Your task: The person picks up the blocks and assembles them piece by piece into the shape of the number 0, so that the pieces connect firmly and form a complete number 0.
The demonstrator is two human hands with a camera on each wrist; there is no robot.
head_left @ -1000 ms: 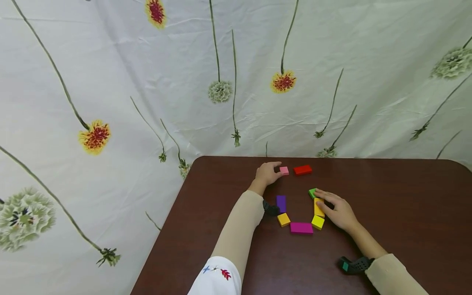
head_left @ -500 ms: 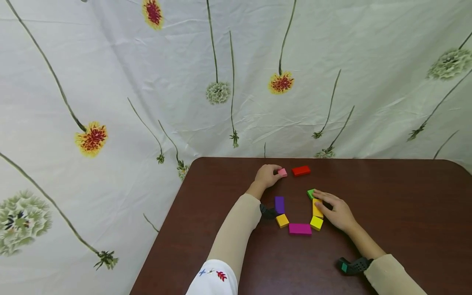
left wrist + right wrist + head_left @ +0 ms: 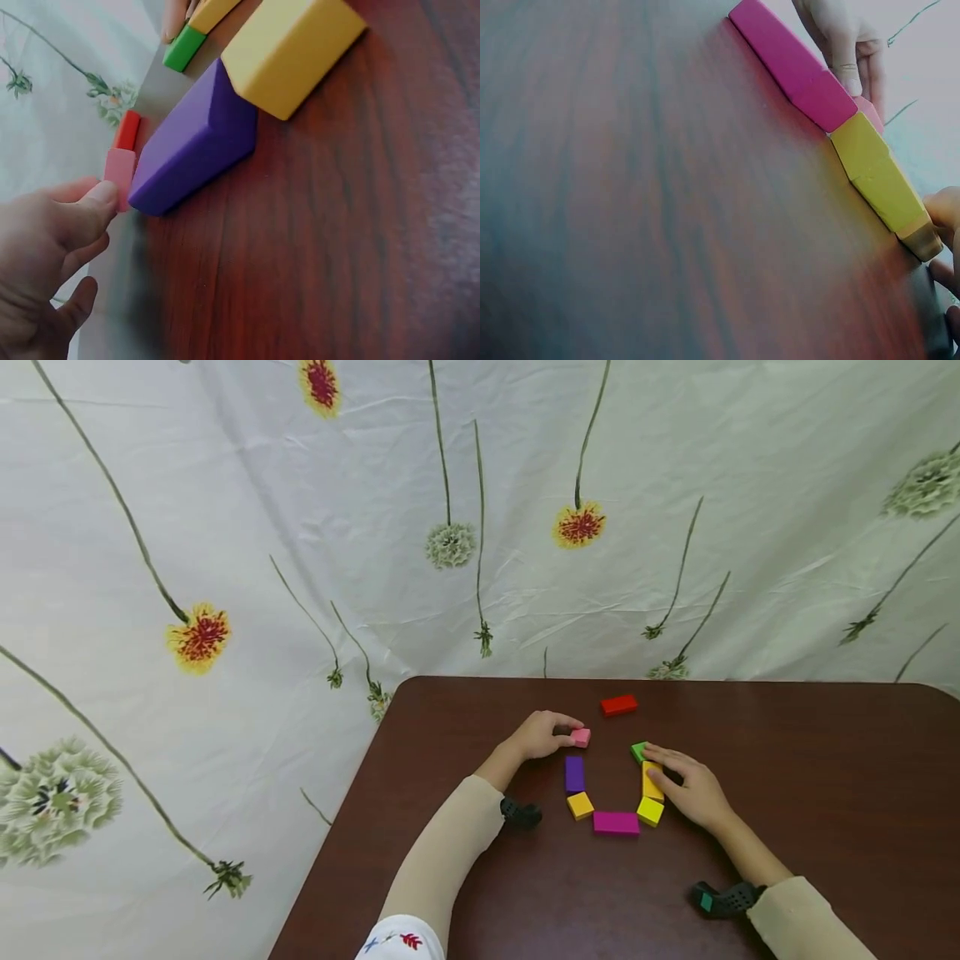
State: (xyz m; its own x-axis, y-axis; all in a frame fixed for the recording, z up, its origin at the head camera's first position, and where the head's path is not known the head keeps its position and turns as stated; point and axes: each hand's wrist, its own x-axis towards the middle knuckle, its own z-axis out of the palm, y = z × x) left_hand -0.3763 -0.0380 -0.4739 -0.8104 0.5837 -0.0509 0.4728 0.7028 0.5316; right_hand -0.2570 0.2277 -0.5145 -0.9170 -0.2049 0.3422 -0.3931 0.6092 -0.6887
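My left hand (image 3: 534,737) pinches a small pink block (image 3: 581,737) between thumb and fingers, just beyond a purple block (image 3: 574,774). In the left wrist view the pink block (image 3: 118,166) appears beside the purple block's far end; I cannot tell if they touch. My right hand (image 3: 693,787) rests with extended fingers at a green block (image 3: 638,751) and a yellow-orange block (image 3: 652,782), covering part of both. A yellow block (image 3: 650,811), a magenta block (image 3: 617,823) and a small orange block (image 3: 580,806) continue the U-shaped row round to the purple one.
A red block (image 3: 618,704) lies alone near the far edge of the dark brown table (image 3: 810,777). Behind the table hangs a white cloth (image 3: 360,510) printed with flowers. A dark wrist strap (image 3: 521,814) sits on the left forearm, another (image 3: 723,900) on the right.
My left hand has brought the pink block from beside the red block toward me, close to the purple block's far end. The right hand has stayed in place.
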